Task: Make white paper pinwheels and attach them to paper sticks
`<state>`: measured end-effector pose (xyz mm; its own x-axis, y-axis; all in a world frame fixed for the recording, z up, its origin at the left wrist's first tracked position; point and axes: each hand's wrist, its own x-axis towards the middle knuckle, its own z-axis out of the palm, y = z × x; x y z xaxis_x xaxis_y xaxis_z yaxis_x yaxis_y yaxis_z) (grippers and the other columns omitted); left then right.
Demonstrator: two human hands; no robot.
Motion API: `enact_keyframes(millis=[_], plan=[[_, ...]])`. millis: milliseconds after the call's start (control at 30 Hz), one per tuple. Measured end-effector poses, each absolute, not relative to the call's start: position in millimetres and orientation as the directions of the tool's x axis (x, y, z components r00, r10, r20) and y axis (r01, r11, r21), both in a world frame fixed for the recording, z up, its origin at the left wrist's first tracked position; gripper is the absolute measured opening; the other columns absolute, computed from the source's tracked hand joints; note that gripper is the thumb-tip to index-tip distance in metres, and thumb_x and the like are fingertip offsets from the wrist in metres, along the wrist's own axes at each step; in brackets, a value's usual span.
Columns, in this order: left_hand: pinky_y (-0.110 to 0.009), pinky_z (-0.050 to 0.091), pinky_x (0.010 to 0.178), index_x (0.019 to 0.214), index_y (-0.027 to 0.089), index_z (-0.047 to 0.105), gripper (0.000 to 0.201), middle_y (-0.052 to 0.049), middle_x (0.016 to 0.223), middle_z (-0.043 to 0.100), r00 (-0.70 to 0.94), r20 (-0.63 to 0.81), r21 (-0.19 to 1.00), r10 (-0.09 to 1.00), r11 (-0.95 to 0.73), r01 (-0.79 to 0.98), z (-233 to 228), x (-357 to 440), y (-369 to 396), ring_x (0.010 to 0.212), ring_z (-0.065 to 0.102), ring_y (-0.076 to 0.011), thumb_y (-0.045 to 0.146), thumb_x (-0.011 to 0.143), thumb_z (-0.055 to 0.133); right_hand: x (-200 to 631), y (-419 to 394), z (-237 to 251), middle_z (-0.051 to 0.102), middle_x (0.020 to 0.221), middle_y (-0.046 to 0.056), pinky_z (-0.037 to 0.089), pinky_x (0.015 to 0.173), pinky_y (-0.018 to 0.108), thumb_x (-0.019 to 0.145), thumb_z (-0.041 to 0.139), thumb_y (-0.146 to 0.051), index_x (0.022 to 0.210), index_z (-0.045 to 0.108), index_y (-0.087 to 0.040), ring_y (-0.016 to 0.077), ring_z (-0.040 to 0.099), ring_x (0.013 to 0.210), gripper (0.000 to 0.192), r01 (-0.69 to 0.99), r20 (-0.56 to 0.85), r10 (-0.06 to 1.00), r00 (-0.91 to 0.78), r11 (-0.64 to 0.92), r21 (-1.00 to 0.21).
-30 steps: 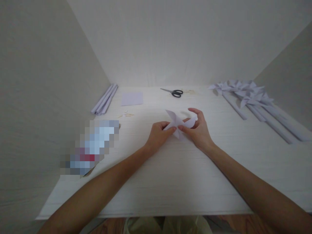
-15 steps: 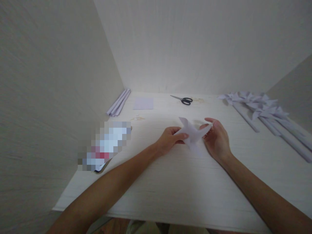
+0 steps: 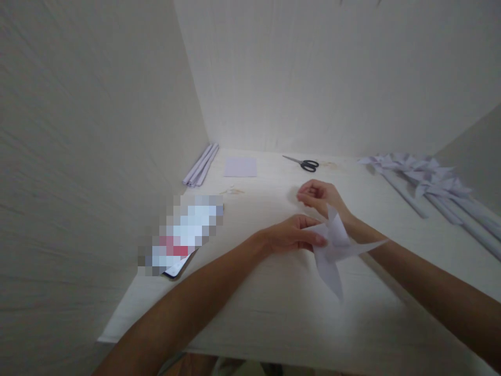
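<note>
The left hand (image 3: 295, 236) pinches one blade of a white paper pinwheel head (image 3: 332, 248) between thumb and fingertips, holding it just above the white table (image 3: 274, 308). The pinwheel head hangs to the right of that hand; one blade points up, one stretches right, one droops toward the table's near edge. The right hand (image 3: 319, 196) is beyond the pinwheel head, apart from it, fingers loosely curled and holding nothing visible; its forearm passes behind the paper.

On the table, left of the hands, lies a flat object (image 3: 183, 232) blurred into blocks; what it is cannot be told. Farther back, small pale scraps (image 3: 230, 190) lie near a square sheet of pale paper (image 3: 240, 167). A bundle of rolled paper sticks (image 3: 200, 165) rests against the left wall (image 3: 97, 130). Black-handled scissors (image 3: 303, 164) lie closed near the back wall (image 3: 332, 78), well apart from both hands. Along the right side of the table, a row of finished paper pinwheels (image 3: 426, 180) lies with the heads toward the back wall and the rolled sticks running toward the near right corner.
</note>
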<state>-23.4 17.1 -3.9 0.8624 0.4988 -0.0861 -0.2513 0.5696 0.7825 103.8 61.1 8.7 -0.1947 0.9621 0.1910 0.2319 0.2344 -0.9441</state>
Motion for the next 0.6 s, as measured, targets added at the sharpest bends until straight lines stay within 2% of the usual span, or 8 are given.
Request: enact_keyframes(millis=[67, 133, 233, 433, 600], plan=[[-0.020, 0.040, 0.054, 0.060, 0.011, 0.061, 0.037, 0.002, 0.053, 0.058, 0.880, -0.052, 0.782, 0.472, 0.567, -0.258, -5, -25, 17, 0.049, 0.051, -0.0070, 0.031, 0.034, 0.078, 82, 80, 11, 0.051, 0.054, -0.003, 0.036, 0.045, 0.021, 0.061, 0.063, -0.023, 0.065, 0.054, -0.015, 0.0080, 0.045, 0.047, 0.013, 0.308, 0.241, 0.910, -0.337, 0.349, -0.885], [-0.019, 0.039, 0.052, 0.058, 0.011, 0.060, 0.039, 0.003, 0.051, 0.057, 0.885, -0.015, 0.776, 0.466, 0.563, -0.284, -6, -27, 18, 0.048, 0.051, -0.0067, 0.033, 0.031, 0.079, 56, 97, 11, 0.053, 0.058, -0.001, 0.037, 0.048, 0.021, 0.062, 0.062, -0.020, 0.066, 0.056, -0.014, 0.0084, 0.047, 0.051, 0.009, 0.387, 0.313, 0.831, -0.461, 0.505, -0.771], [-0.019, 0.038, 0.049, 0.057, 0.010, 0.060, 0.041, 0.002, 0.051, 0.058, 0.887, 0.015, 0.764, 0.462, 0.566, -0.308, -6, -30, 18, 0.046, 0.052, -0.0072, 0.034, 0.029, 0.079, 19, 114, 8, 0.054, 0.058, -0.002, 0.037, 0.051, 0.020, 0.063, 0.060, -0.016, 0.065, 0.056, -0.014, 0.0079, 0.046, 0.052, 0.005, 0.413, 0.349, 0.748, -0.564, 0.622, -0.666], [-0.017, 0.038, 0.044, 0.054, 0.009, 0.061, 0.040, 0.001, 0.047, 0.059, 0.917, -0.002, 0.763, 0.398, 0.594, -0.256, -1, -32, 19, 0.043, 0.051, -0.0071, 0.031, 0.027, 0.080, -21, 132, -3, 0.057, 0.064, 0.000, 0.037, 0.055, 0.020, 0.062, 0.061, -0.011, 0.067, 0.057, -0.013, 0.0070, 0.045, 0.052, 0.007, 0.386, 0.377, 0.671, -0.639, 0.703, -0.598], [-0.016, 0.040, 0.045, 0.054, 0.009, 0.062, 0.039, 0.001, 0.049, 0.061, 0.920, -0.003, 0.757, 0.391, 0.602, -0.253, -2, -31, 20, 0.044, 0.053, -0.0075, 0.030, 0.027, 0.080, -24, 139, -14, 0.057, 0.065, 0.000, 0.037, 0.056, 0.021, 0.062, 0.058, -0.008, 0.068, 0.056, -0.013, 0.0076, 0.046, 0.054, 0.008, 0.389, 0.374, 0.678, -0.633, 0.696, -0.603]])
